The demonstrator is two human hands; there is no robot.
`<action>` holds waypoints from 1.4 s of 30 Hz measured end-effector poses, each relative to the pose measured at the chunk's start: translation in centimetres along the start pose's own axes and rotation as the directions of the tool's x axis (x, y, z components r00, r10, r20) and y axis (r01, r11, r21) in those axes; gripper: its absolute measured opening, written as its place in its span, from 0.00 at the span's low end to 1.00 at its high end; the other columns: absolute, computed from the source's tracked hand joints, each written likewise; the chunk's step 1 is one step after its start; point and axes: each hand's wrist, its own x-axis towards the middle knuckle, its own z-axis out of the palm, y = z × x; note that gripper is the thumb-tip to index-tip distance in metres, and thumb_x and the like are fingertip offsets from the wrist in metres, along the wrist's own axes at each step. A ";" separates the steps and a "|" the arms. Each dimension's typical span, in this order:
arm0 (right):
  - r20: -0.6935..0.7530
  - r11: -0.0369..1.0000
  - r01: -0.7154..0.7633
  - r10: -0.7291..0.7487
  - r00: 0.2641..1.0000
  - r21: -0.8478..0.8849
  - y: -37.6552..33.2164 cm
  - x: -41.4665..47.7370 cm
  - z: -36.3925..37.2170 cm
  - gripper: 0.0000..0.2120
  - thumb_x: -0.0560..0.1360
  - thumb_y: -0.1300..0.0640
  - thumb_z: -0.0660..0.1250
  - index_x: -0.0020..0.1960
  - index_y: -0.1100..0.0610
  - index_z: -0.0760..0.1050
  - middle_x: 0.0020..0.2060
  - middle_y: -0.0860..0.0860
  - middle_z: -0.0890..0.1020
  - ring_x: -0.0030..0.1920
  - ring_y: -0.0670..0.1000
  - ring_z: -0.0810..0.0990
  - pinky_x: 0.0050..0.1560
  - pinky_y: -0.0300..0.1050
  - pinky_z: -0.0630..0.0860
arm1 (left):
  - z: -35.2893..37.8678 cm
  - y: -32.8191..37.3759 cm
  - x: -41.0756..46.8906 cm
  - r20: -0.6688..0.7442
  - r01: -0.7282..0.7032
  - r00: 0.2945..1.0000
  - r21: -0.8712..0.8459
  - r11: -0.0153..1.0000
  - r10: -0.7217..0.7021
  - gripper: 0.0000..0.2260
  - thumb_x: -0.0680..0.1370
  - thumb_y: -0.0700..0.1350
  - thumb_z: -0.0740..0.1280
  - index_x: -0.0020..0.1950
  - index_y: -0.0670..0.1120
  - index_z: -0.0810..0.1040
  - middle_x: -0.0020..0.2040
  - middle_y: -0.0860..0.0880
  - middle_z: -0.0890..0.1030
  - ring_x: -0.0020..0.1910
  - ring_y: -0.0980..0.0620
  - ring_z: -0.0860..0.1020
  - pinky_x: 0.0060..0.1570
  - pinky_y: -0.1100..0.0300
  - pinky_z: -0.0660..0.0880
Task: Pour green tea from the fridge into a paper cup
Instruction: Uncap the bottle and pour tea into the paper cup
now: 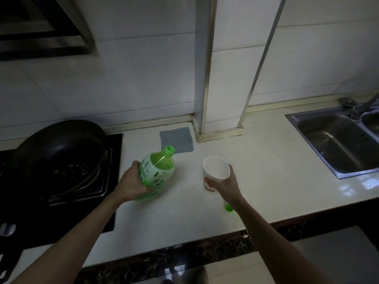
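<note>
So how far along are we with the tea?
Done: the bottle is at the counter with its mouth open; the green cap lies by the right wrist. In hand: the left hand grips the tilted bottle, the right hand holds the paper cup. Left: the pour itself; the paper cup looks empty.

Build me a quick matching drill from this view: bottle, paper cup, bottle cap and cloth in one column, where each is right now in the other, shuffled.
Things:
1. green tea bottle
2. paper cup
3. green cap
4. grey cloth

Places:
A. flat on the counter by the wall pillar
B. held in the right grip
C. on the counter beside the right wrist
D. tilted, uncapped, in the left grip

Pairs: 1-D, 2-B, 3-C, 4-A
</note>
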 end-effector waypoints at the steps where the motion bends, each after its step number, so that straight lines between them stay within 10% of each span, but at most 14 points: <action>1: 0.005 1.000 0.005 -0.005 1.000 -0.012 -0.1 0.2 0.0 0.36 0.65 0.59 0.81 0.66 0.50 0.65 0.56 0.44 0.75 0.58 0.47 0.76 0.59 0.49 0.78 | 0.3 -0.1 0.0 0.008 0.014 1.000 -0.031 0.999 -0.014 0.32 0.60 0.42 0.81 0.56 0.43 0.67 0.49 0.49 0.77 0.47 0.49 0.78 0.41 0.57 0.77; 14: 0.026 1.000 0.013 -0.013 1.000 -0.023 -0.8 4.0 1.1 0.37 0.64 0.57 0.81 0.67 0.48 0.66 0.57 0.43 0.76 0.58 0.47 0.76 0.60 0.49 0.77 | 3.8 -2.5 0.0 0.104 0.100 0.993 -0.525 0.846 -0.053 0.38 0.61 0.26 0.76 0.61 0.57 0.69 0.54 0.50 0.79 0.53 0.53 0.78 0.39 0.65 0.79; 24: 0.096 0.999 0.040 -0.037 0.995 -0.035 -1.6 7.0 3.3 0.38 0.64 0.59 0.81 0.67 0.48 0.65 0.59 0.47 0.75 0.58 0.48 0.75 0.59 0.47 0.76 | 5.4 -4.1 -0.2 0.121 0.122 0.991 -0.604 0.787 -0.061 0.42 0.53 0.38 0.79 0.62 0.61 0.68 0.58 0.46 0.79 0.58 0.47 0.79 0.51 0.49 0.80; 42: 0.038 0.998 -0.010 0.012 0.999 -0.060 -0.1 10.8 5.7 0.39 0.66 0.55 0.80 0.70 0.52 0.62 0.61 0.50 0.73 0.61 0.51 0.73 0.59 0.45 0.75 | 6.8 -6.0 -1.4 0.084 0.118 0.993 -0.604 0.788 -0.084 0.37 0.59 0.30 0.73 0.60 0.57 0.67 0.56 0.50 0.77 0.51 0.62 0.79 0.46 0.67 0.77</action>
